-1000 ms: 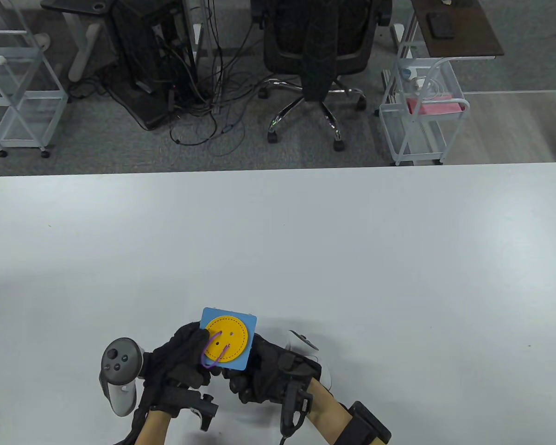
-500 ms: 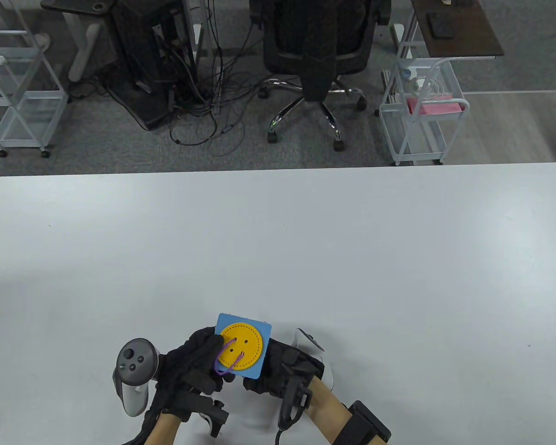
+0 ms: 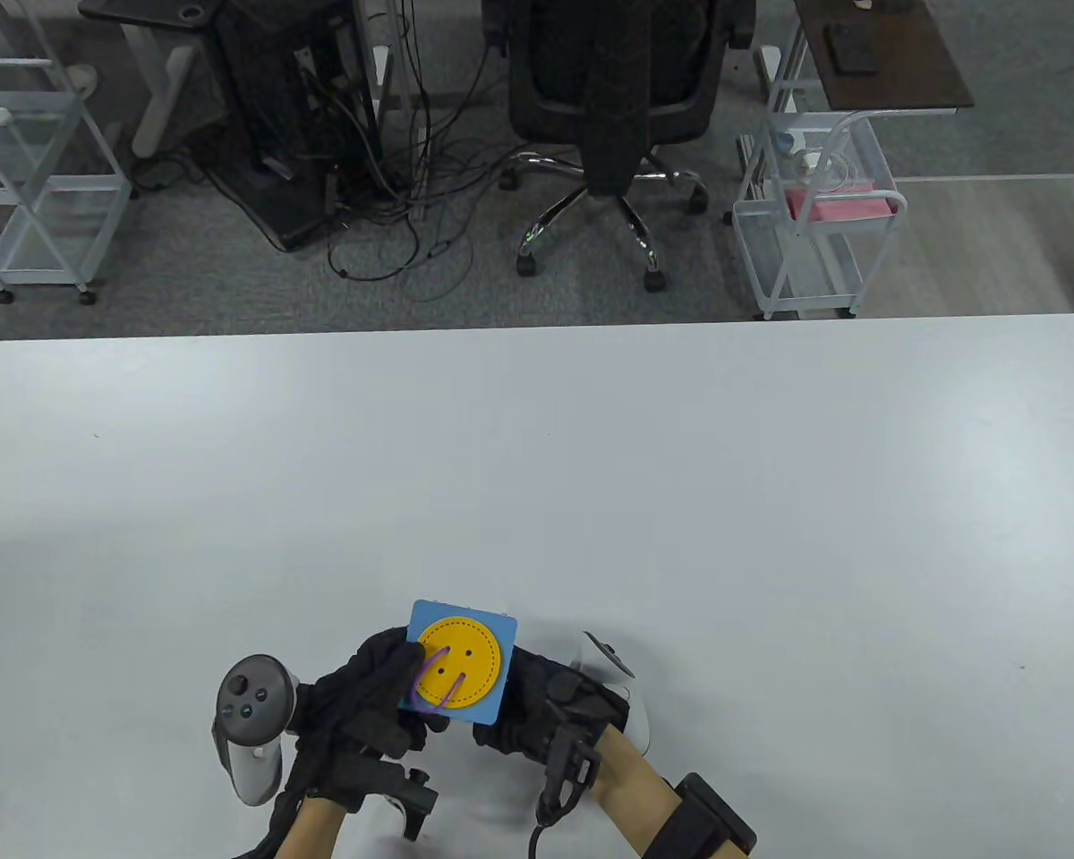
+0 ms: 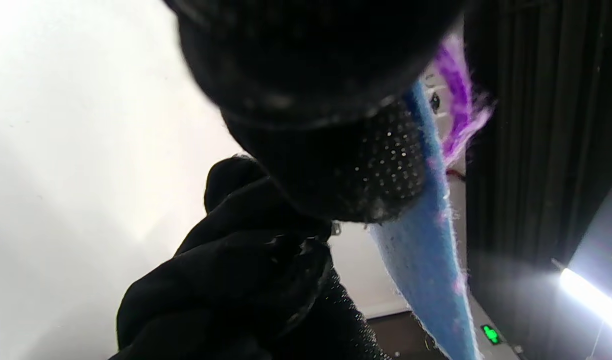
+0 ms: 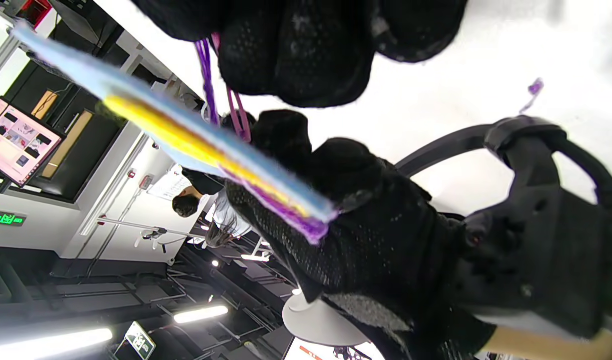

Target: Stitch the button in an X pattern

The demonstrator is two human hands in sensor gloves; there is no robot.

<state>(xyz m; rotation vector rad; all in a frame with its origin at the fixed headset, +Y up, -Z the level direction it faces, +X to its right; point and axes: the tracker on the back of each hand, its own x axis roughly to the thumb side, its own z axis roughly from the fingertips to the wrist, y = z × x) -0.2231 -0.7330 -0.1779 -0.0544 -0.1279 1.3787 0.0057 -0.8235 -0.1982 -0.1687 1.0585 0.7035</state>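
A blue felt square (image 3: 494,637) with a round yellow button (image 3: 473,660) on it is held above the table near the front edge. A purple thread (image 3: 432,684) loops from the button's holes over its lower left side. My left hand (image 3: 371,693) grips the square's left edge, thumb on top. My right hand (image 3: 537,711) is under the square's right side and holds purple thread strands (image 5: 206,82) beneath it. In the left wrist view the felt (image 4: 425,250) shows edge-on with thread (image 4: 458,100) above. In the right wrist view the felt (image 5: 151,125) shows edge-on too.
The white table (image 3: 591,465) stretches far back and to both sides. Beyond its far edge stand an office chair (image 3: 613,98), white wire carts (image 3: 814,224) and a tangle of cables on the floor.
Both hands with the felt square shifted right, then slightly back left and up. The purple loop on the button has stayed much the same size.
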